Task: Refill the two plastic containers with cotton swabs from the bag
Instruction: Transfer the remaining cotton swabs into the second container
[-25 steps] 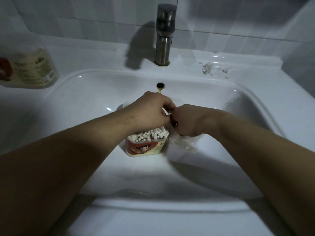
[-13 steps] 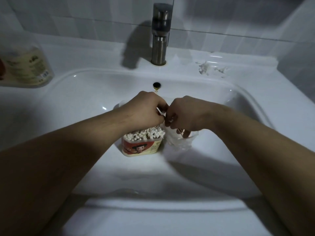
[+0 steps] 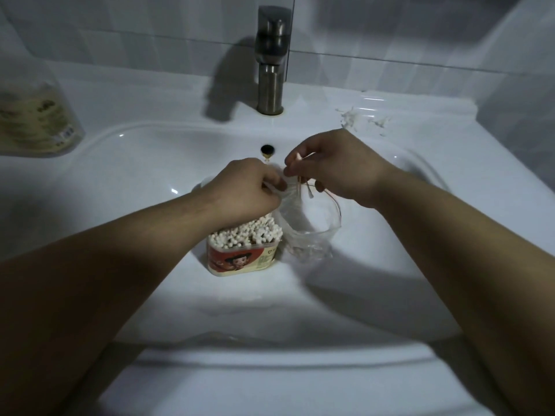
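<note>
A small plastic container (image 3: 240,259) with a red cartoon label stands in the white sink basin (image 3: 144,163), packed full of upright cotton swabs (image 3: 246,232). Right beside it hangs a clear plastic bag (image 3: 309,226), nearly empty. My left hand (image 3: 249,190) pinches the bag's left edge just above the container. My right hand (image 3: 333,166) is raised over the bag's mouth and pinches a few wooden-stemmed swabs (image 3: 300,184). A second container's pale rim (image 3: 204,183) peeks out behind my left wrist, mostly hidden.
A metal faucet (image 3: 270,61) rises at the back, with the overflow hole (image 3: 267,150) below it. A yellow-labelled bottle (image 3: 36,121) stands on the left ledge. White scraps (image 3: 357,117) lie on the right ledge.
My right hand has lifted out of the bag and moved up and right with a few swabs. The bag's mouth now shows open. My left hand stays on the bag's edge.
</note>
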